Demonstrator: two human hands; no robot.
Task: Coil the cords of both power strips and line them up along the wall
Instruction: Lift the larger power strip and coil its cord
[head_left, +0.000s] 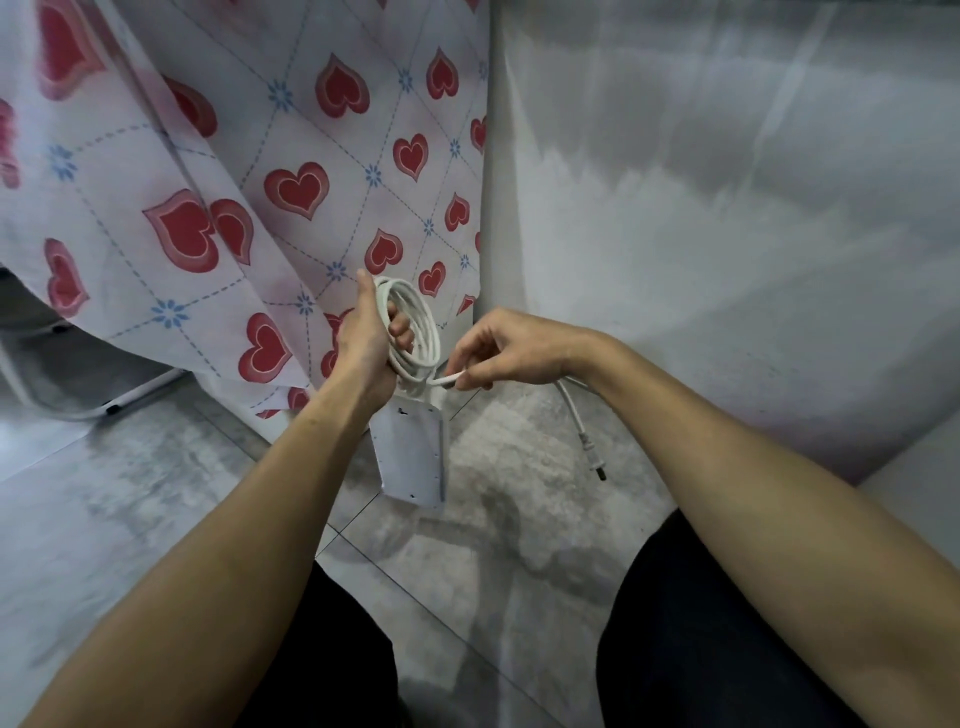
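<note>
Left hand (366, 338) clamps the coil (415, 327); right hand (498, 348) pinches the cord (448, 379). Risk: loops slipping loose, strip (410, 457) swinging.

The left hand (366, 343) covers the near side of the coiled cord (415, 327), so its grip there is hidden. The power strip (410, 452) shows only its back; the sockets cannot be seen. The plug (597, 465) is small and blurred, its prongs perhaps two. The heart-print cloth (234, 156) hides whatever it drapes.
</note>
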